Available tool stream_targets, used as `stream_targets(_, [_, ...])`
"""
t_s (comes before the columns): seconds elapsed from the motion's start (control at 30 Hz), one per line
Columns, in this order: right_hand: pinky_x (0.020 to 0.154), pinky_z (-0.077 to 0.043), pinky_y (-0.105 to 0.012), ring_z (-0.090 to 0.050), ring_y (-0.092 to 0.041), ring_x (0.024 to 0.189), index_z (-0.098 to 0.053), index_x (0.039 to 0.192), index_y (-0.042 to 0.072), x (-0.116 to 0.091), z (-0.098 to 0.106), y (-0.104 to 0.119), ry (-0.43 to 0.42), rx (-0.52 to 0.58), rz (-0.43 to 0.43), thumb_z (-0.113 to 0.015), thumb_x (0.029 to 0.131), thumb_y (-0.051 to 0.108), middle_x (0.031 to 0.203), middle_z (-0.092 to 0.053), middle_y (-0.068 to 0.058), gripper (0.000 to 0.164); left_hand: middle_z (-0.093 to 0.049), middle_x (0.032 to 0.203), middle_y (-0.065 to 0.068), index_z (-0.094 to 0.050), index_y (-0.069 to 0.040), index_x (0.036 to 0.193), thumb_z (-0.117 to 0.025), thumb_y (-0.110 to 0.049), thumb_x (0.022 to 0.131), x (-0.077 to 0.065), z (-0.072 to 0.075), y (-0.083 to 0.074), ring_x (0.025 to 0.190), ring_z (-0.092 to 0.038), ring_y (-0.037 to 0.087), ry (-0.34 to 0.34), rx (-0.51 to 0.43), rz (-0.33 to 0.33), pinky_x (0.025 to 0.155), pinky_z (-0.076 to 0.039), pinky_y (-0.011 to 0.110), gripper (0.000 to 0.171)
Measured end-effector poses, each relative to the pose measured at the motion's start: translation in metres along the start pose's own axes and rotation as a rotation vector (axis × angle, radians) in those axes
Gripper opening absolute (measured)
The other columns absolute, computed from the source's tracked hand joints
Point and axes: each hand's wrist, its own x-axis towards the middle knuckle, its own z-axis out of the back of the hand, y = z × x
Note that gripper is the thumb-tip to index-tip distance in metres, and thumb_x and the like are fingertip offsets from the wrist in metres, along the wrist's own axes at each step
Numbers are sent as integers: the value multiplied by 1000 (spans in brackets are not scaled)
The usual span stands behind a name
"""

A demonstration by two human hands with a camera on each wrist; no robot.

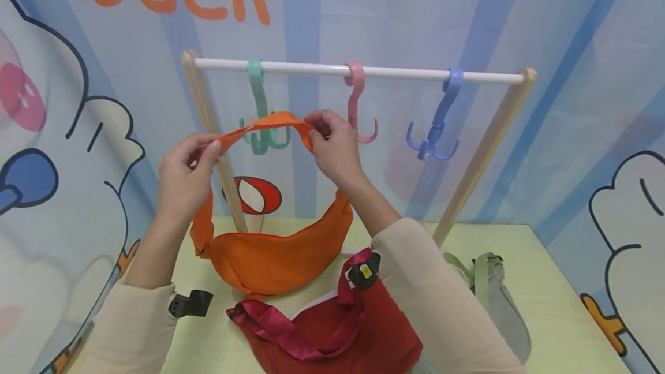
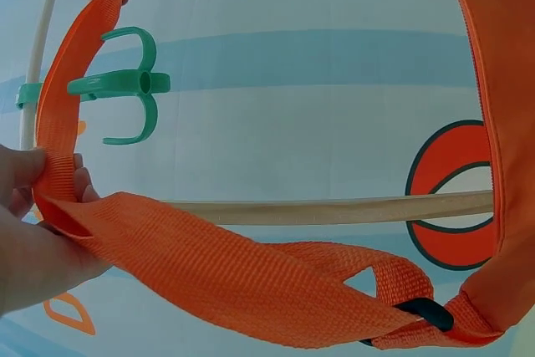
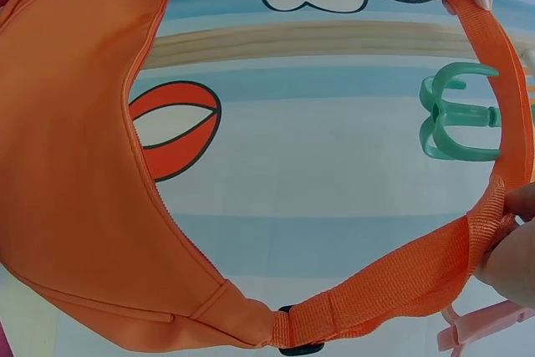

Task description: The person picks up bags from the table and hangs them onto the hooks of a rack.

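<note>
At six o'clock, nearest, a dark red bag [image 1: 376,339] lies on the pale table [image 1: 553,299], its crimson strap [image 1: 280,333] lying loosely across it; what it contains, if anything, is hidden. At four o'clock lies a grey-green bag [image 1: 504,307], partly behind the right sleeve [image 1: 436,293], its inside likewise out of sight.

At seven o'clock from centre the orange bag [image 1: 283,264] hangs below its strap; its zip edge faces up and its contents cannot be seen. The left hand [image 1: 182,175], at nine o'clock, pinches the orange strap [image 1: 277,119] between thumb and fingers; the right hand [image 1: 337,146], just above centre, pinches it further along. Between them the strap arches.

Farther off, at ten o'clock, the green hook [image 1: 258,103] shows through the loop; whether they touch is unclear. A pink hook [image 1: 355,94] hangs just past twelve and a blue hook [image 1: 436,117] at two, all on the white bar [image 1: 312,68].

The step in hand seems to be spreading the strap before the green hook; the next move probably calls for keeping that loop open and clear of the prongs.
</note>
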Motion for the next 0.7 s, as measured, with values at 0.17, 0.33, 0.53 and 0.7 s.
stream_targets(0.17, [70, -48, -25, -54, -20, 79, -62, 103, -1, -1, -1, 0, 11, -6, -13, -52, 90, 0, 89, -60, -10, 17, -58, 96, 14, -59, -2, 114, -45, -29, 96, -1, 2, 1, 86, -51, 19, -4, 3, 7, 70, -40, 21, 35])
stream_targets(0.33, [69, -48, -25, -54, -20, 80, -61, 104, 1, -2, -3, 0, 32, -2, -41, -52, 90, 1, 89, -60, -9, 17, -58, 96, 15, -59, -2, 114, -45, -29, 96, -2, 3, 2, 84, -49, 16, -3, 3, 13, 69, -40, 23, 35])
stream_targets(0.53, [68, -48, -25, -54, -20, 78, -62, 103, 1, -3, -3, 0, 44, -13, -44, -52, 90, 2, 88, -60, -9, 16, -58, 97, 15, -58, -2, 114, -44, -29, 96, -2, 4, 3, 85, -50, 18, -4, 7, 30, 68, -40, 23, 35])
stream_targets(0.7, [68, -48, -26, -54, -19, 78, -63, 102, 2, -5, -3, 0, 63, -27, -40, -53, 91, 3, 88, -60, -9, 16, -57, 98, 15, -58, -2, 114, -44, -30, 96, -2, 4, 4, 87, -50, 18, -2, 11, 41, 68, -40, 24, 36])
